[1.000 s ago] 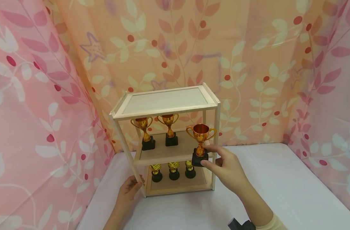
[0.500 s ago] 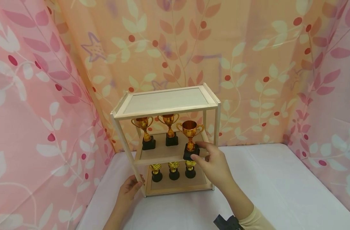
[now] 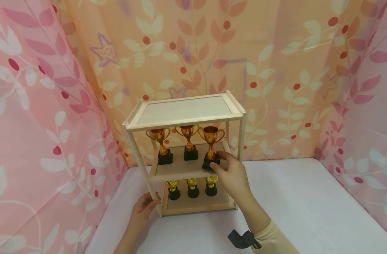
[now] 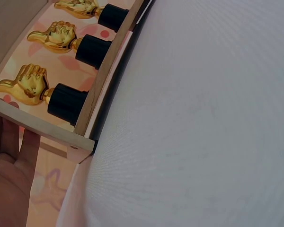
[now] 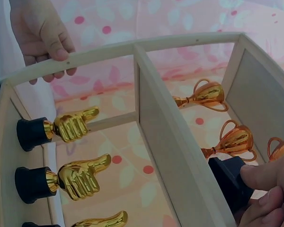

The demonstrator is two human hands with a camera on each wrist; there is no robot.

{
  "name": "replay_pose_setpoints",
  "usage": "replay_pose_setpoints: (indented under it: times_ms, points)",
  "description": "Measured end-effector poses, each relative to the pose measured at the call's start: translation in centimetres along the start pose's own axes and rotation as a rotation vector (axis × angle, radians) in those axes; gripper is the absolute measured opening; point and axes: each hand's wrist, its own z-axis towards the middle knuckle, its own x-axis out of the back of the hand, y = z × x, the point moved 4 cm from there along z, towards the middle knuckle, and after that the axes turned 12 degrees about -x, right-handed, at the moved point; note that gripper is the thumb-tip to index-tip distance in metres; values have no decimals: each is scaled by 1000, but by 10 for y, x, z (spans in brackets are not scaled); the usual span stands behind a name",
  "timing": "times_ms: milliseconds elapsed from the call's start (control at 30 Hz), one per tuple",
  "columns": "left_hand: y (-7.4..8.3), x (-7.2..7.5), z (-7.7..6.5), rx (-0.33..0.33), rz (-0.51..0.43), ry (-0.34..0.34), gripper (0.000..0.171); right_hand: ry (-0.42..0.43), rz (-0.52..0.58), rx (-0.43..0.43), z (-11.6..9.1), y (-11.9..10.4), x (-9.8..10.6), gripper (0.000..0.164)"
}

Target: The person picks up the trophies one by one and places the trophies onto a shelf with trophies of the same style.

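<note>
My right hand (image 3: 233, 176) pinches the black base of a gold trophy cup (image 3: 211, 135) between thumb and fingers. This cup is upright at the right side of the middle shelf (image 3: 174, 172), near its front edge; whether its base touches the shelf I cannot tell. Two matching trophy cups, the left one (image 3: 159, 137) and the middle one (image 3: 187, 135), stand on that same shelf. Low on the left, my left hand (image 3: 142, 210) holds the front left post (image 4: 42, 127) of the wooden rack, its fingers wrapped around it.
Several gold thumbs-up trophies, one (image 4: 31, 87) nearest the left post, stand in a row on the bottom shelf (image 3: 196, 208). The rack's top panel (image 3: 185, 110) overhangs the cups. A white table (image 3: 291, 197) lies below, with patterned curtains (image 3: 276, 70) around it.
My right hand has carried its trophy cup left and inward, from in front of the right post to over the middle shelf. The left hand stays on the post.
</note>
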Motion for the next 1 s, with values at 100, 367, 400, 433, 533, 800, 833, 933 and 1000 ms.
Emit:
replay_pose_setpoints:
  times_ms: [100, 367, 400, 433, 533, 800, 833, 933, 1000]
  points:
    - [0, -1, 1, 2, 1, -2, 36, 13, -7, -22, 2, 1, 0, 48]
    - [0, 0, 1, 3, 7, 1, 34, 18, -47, -54, 5, 1, -2, 48]
    - [0, 0, 1, 1, 8, 0, 33, 19, -49, -54, 5, 1, -1, 48]
    - [0, 0, 1, -2, 8, -2, 33, 22, -52, -53, 5, 0, -1, 48]
    - [0, 0, 1, -14, 5, -7, 32, 28, -67, -48, 5, 0, -1, 48]
    - [-1, 0, 0, -12, 23, -3, 29, 38, -90, -30, 5, 1, -3, 46]
    - [-1, 0, 0, -14, 21, -4, 30, 37, -92, -29, 6, 1, -3, 46]
    - [-1, 0, 0, -27, 19, -14, 32, 35, -96, -33, 7, 0, -3, 46]
    - [0, 0, 1, -46, 18, -30, 33, 35, -102, -39, 8, 0, -3, 46]
